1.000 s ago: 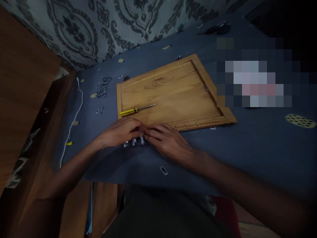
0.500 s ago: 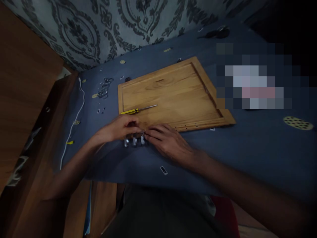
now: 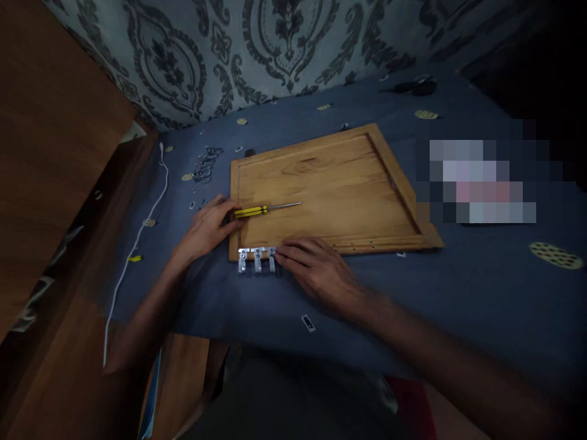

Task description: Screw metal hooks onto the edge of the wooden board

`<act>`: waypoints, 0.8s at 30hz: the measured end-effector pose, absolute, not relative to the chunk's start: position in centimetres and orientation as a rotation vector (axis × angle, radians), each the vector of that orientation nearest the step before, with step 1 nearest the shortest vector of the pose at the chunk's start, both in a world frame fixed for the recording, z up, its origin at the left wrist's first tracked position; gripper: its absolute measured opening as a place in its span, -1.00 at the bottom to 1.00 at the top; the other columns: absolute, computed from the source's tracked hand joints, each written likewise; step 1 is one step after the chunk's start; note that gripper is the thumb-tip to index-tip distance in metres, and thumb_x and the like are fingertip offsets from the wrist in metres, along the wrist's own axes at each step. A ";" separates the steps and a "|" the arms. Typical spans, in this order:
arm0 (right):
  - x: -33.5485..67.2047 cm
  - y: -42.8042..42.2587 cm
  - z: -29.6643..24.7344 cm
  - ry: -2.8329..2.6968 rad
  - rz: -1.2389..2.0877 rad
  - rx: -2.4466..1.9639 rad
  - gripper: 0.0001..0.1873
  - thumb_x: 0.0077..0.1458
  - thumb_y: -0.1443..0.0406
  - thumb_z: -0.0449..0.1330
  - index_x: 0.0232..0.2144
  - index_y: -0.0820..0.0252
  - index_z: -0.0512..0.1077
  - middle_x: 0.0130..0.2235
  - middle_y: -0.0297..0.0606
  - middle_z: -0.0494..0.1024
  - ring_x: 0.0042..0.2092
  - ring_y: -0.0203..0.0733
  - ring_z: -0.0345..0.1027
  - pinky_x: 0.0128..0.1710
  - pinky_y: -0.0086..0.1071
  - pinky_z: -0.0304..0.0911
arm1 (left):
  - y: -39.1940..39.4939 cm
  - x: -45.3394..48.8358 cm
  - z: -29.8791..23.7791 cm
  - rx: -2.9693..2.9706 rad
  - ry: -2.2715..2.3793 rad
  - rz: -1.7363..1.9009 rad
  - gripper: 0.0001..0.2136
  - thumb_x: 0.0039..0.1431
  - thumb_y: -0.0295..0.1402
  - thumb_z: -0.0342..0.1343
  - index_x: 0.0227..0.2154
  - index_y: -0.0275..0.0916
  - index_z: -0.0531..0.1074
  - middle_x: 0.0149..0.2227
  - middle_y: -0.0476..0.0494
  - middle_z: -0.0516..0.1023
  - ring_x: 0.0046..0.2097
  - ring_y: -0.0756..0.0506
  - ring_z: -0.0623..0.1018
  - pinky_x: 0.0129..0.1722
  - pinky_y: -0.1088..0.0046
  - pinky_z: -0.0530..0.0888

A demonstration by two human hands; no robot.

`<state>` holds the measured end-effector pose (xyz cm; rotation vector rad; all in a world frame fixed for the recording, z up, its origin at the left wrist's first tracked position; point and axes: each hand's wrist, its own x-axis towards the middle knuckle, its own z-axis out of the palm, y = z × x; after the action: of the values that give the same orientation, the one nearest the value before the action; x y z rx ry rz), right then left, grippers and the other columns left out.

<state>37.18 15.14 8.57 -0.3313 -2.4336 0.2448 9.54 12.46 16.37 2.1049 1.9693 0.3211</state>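
A wooden panel (image 3: pixel 339 183) with a raised frame lies flat on the blue patterned cloth. Along its near left edge sits a silver metal hook rail (image 3: pixel 257 252), its hooks hanging over the edge. The fingers of my right hand (image 3: pixel 316 272) close over the right end of this rail, hiding part of it against the panel. A screwdriver (image 3: pixel 251 211) with a yellow and black handle rests on the panel, shaft pointing right. My left hand (image 3: pixel 208 226) is at the handle's end, thumb and fingers apart on either side of it.
Several loose metal hooks (image 3: pixel 207 166) and small bits lie beyond my left hand. A white cord (image 3: pixel 158 195) runs down the left side. A dark object (image 3: pixel 415 85) lies at the back right, and a blurred-out patch covers something right of the panel. Patterned fabric (image 3: pixel 288 43) rises behind.
My left hand has left the hook rail and moved up and left to the screwdriver handle. My right hand stays at the rail's right end. The view has shifted slightly.
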 end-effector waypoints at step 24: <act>37.3 15.3 8.3 -2.456 0.277 -0.322 -0.65 0.28 0.48 0.16 0.04 0.19 0.59 -0.02 -0.12 0.70 0.06 -0.01 0.50 0.03 -0.09 0.45 | 13.7 11.0 16.7 1.702 1.819 1.580 -0.63 0.33 0.09 0.09 -0.19 -0.14 0.27 -0.26 -0.04 0.45 -0.21 -0.03 0.57 -0.30 0.51 0.59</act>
<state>37.31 15.26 8.25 -0.3217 -2.4560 0.2771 10.96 13.69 16.74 1.7020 1.8190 1.5796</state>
